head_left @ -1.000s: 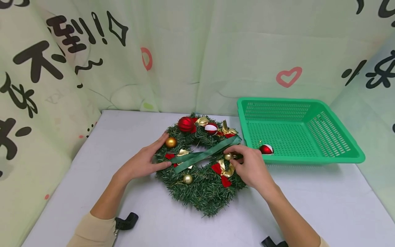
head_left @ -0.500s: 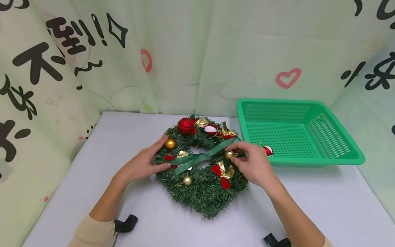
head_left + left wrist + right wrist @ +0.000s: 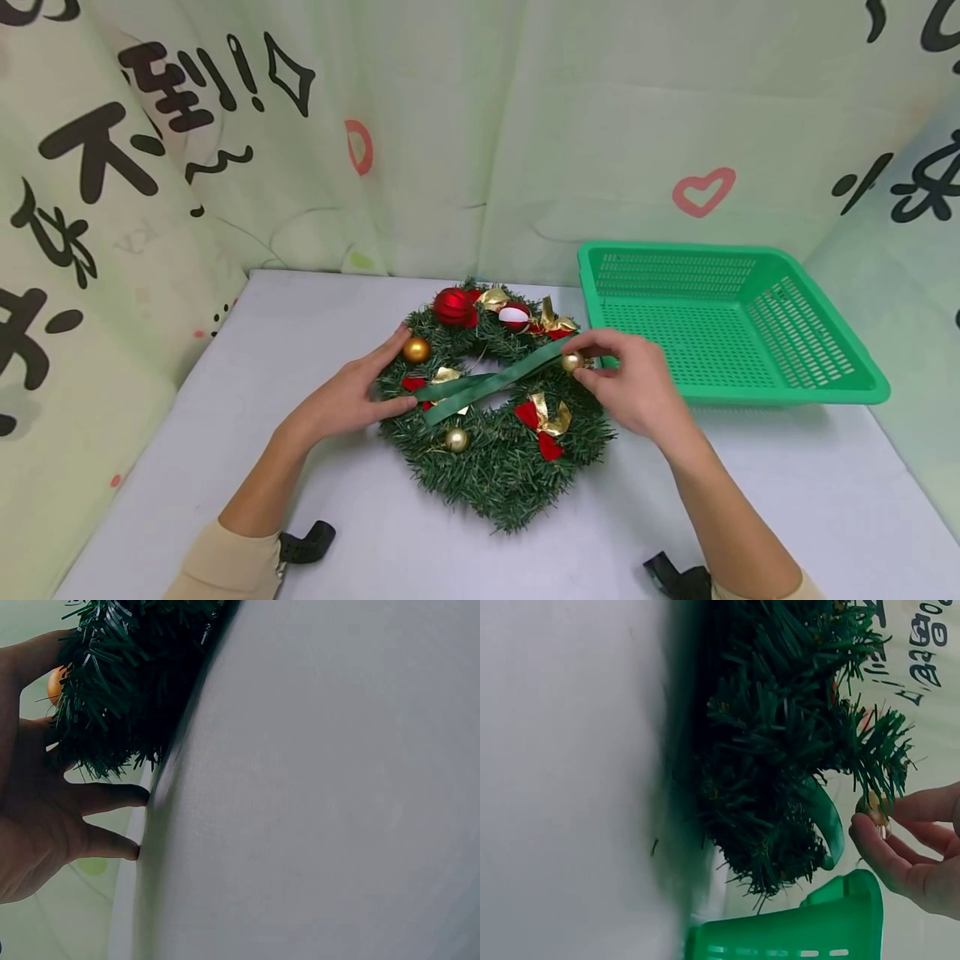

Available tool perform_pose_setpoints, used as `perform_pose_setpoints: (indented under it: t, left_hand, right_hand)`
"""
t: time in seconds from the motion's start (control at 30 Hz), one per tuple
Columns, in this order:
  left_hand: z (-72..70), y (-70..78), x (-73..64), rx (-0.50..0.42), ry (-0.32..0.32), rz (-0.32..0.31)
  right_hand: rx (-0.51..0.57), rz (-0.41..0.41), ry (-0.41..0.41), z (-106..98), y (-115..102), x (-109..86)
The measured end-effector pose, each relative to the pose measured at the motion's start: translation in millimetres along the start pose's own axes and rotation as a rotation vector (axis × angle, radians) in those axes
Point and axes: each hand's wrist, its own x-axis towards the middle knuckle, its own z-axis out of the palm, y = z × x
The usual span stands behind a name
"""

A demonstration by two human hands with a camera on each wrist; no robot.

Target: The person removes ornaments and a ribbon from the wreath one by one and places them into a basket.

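A green Christmas wreath [image 3: 498,492] lies on the white table, trimmed with red and gold bows, baubles and a green ribbon [image 3: 487,385] slanting across its middle. My left hand [image 3: 348,392] rests on its left side, fingers spread, thumb near the ribbon's end. In the left wrist view, two straight fingers of that hand reach down to the tabletop. With thumb and forefinger, my right hand [image 3: 633,383] pinches a small gold bauble [image 3: 572,362] at the wreath's right edge. The right wrist view shows the bauble [image 3: 876,810] at the fingertips, beside the needles.
A green plastic basket [image 3: 735,390] stands at the back right, close to the wreath and behind my right hand. A printed curtain [image 3: 600,150] hangs along the table's back edge. Black wrist mounts [image 3: 307,543] jut from both forearms.
My right hand has moved right and slightly away with the gold bauble, and now hides the red-and-white bauble seen earlier in the basket. The left hand stays in place.
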Motion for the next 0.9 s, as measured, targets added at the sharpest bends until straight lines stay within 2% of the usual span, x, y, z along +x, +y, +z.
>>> perform_pose_setpoints:
  t: [0.4, 0.9]
  left_hand:
    - [1.3, -1.7, 0.5, -0.003, 0.002, 0.003]
    - [1.4, -2.0, 0.3, 0.010, 0.009, 0.009]
  right_hand:
    - [0.006, 0.006, 0.021, -16.8, -1.2, 5.6]
    - [-0.064, 0.035, 0.065, -34.0, 5.8, 15.3]
